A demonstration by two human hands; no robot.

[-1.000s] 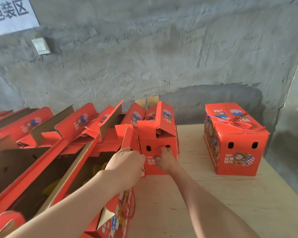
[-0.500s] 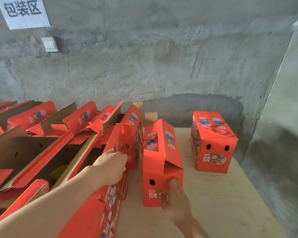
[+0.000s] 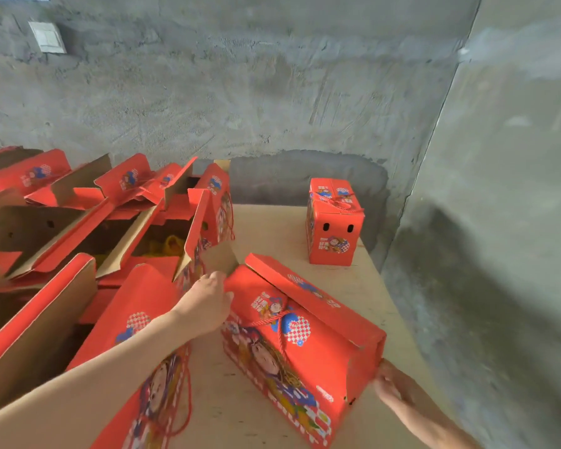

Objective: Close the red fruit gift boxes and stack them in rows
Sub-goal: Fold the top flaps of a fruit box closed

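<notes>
A red fruit gift box (image 3: 305, 338) lies at an angle on the plywood table (image 3: 272, 228), its top flaps partly folded and a red cord handle across them. My left hand (image 3: 204, 303) grips its far left end, thumb against the top flap. At the near right end my right hand (image 3: 391, 382) holds the box. One closed red gift box (image 3: 334, 222) stands upright at the table's back right, by the wall.
Several open red boxes (image 3: 120, 222) with raised flaps crowd the left side, yellow fruit showing inside one. The nearest open box (image 3: 136, 322) stands right beside my left forearm. Grey concrete walls (image 3: 499, 222) close the back and the right.
The box has been pulled out of the row toward me and swung diagonal. My left hand left the neighbouring open box's flap and went to this box's far end. My right hand stays at its near end.
</notes>
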